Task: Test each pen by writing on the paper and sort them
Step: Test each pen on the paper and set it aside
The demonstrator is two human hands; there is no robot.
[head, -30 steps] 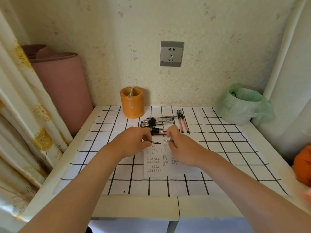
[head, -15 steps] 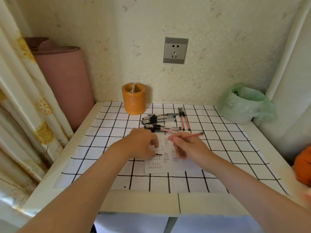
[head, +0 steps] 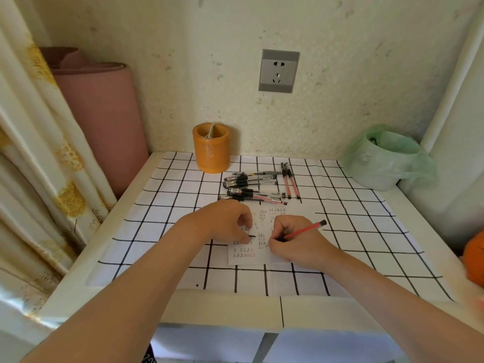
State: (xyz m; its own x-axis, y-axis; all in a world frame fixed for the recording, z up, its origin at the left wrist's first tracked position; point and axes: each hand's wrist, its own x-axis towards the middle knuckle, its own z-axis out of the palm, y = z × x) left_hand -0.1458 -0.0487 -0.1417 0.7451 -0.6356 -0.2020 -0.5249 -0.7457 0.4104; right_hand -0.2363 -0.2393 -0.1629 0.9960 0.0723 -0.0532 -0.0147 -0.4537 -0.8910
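A small white paper [head: 246,258] with rows of black and red written marks lies on the checked cloth. My right hand [head: 293,239] grips a red pen [head: 305,230], tip down on the paper, its black end pointing up and right. My left hand [head: 225,221] rests on the paper's left part, fingers closed on a small black pen cap [head: 252,235]. Behind the paper lie several capped pens [head: 248,182] in a loose pile, and two red pens [head: 289,183] side by side to their right.
An orange pen holder [head: 211,148] stands at the back of the table. A bin lined with a green bag [head: 385,158] sits at the back right. A pink rolled mat [head: 102,116] and a curtain [head: 34,153] are at the left, an orange object [head: 475,258] at the right edge.
My hands pulled apart from uncapping near the pen pile. The right hand brought the red pen down onto the paper; the left settled on the paper with the cap.
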